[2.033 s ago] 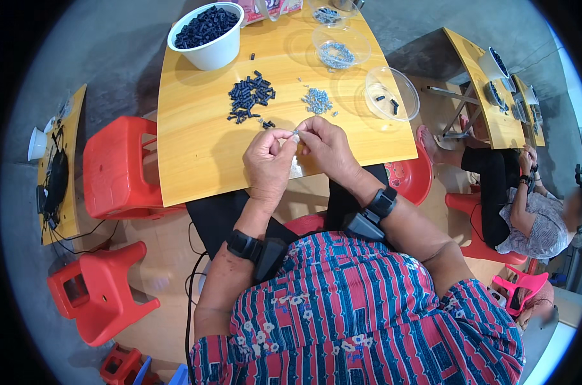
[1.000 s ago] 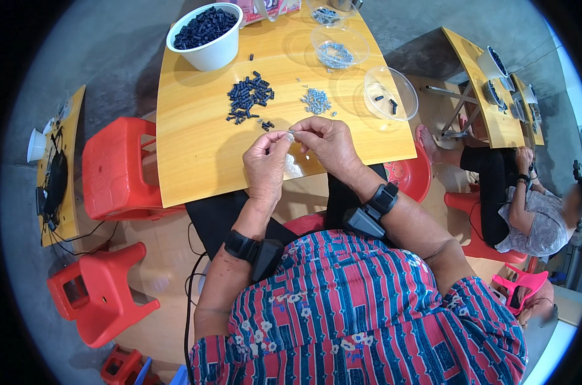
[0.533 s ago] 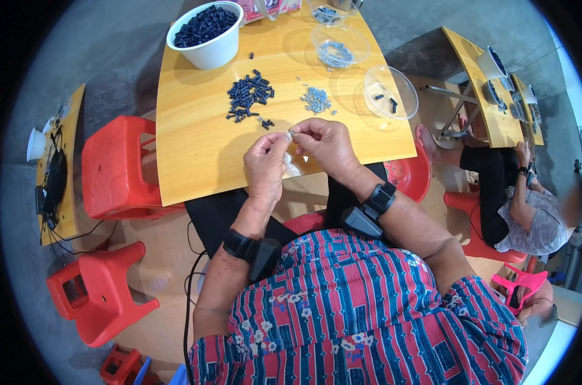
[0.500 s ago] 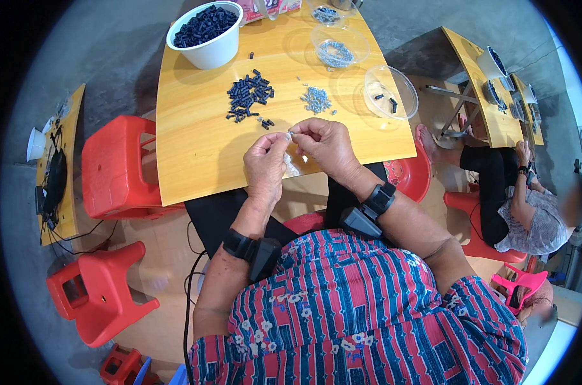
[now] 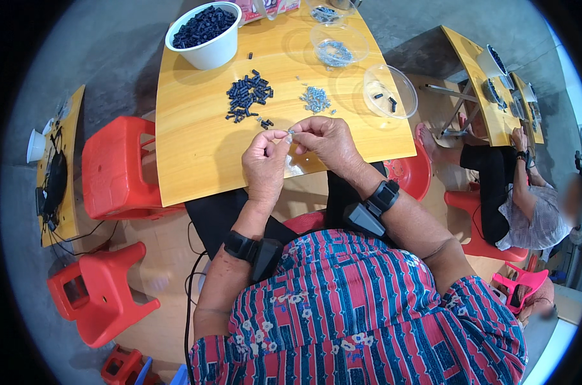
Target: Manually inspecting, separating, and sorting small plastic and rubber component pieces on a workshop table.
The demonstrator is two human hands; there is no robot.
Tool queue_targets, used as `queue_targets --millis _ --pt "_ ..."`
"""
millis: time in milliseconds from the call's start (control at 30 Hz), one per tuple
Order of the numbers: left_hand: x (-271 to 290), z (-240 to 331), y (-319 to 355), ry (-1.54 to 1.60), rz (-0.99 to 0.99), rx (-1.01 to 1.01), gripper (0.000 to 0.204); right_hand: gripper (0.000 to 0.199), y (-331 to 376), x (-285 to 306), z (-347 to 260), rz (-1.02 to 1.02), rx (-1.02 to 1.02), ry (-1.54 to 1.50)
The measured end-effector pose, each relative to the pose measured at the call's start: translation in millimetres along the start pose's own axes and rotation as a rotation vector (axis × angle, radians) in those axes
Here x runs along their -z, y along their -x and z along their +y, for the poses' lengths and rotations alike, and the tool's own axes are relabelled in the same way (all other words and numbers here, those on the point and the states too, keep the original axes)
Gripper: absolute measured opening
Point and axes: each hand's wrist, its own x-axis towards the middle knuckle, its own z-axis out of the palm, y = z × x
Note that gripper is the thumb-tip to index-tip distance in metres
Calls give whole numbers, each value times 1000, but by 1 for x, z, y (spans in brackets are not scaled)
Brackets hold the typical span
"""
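Observation:
Over the near edge of the table, my left hand [image 5: 264, 168] and my right hand [image 5: 329, 144] meet at the fingertips. Both are closed in a pinch on a tiny silvery-clear piece [image 5: 291, 131], whose exact shape is too small to make out. Just beyond my fingers lies a pile of small black cylindrical pieces [image 5: 248, 93], with a few strays [image 5: 265, 123] close to my left fingertips. A smaller heap of silvery-clear pieces [image 5: 316, 99] is on the table past my right hand.
A white tub [image 5: 207, 54] full of black pieces stands at the far left of the table [image 5: 195, 141]. Along the right are a clear bowl [image 5: 403, 90] with a few black pieces and another clear bowl [image 5: 361, 45] with silvery bits. Red stools [image 5: 114, 170] stand left; a person [image 5: 528, 205] sits right.
My fingers have shifted slightly around the tiny piece, still pinched together at the same spot. At the right, the other person's hands have moved a little. The piles look the same.

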Motion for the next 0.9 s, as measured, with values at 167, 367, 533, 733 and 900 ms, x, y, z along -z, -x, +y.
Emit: queue_targets --millis 167,367,533,733,900 --pt "3 3 -2 -116 27 -70 7 12 1 1 -3 -28 -38 -62" --pt "7 4 -4 -165 16 -195 8 13 3 3 -11 -57 -111 -78" --pt "8 6 -4 -179 -11 -182 8 13 3 3 -11 -58 -109 -44" --pt "8 14 -3 -111 -81 -84 6 10 6 1 -7 -25 57 181" --pt "9 8 -5 235 -142 153 5 9 9 -4 -11 41 210 327"
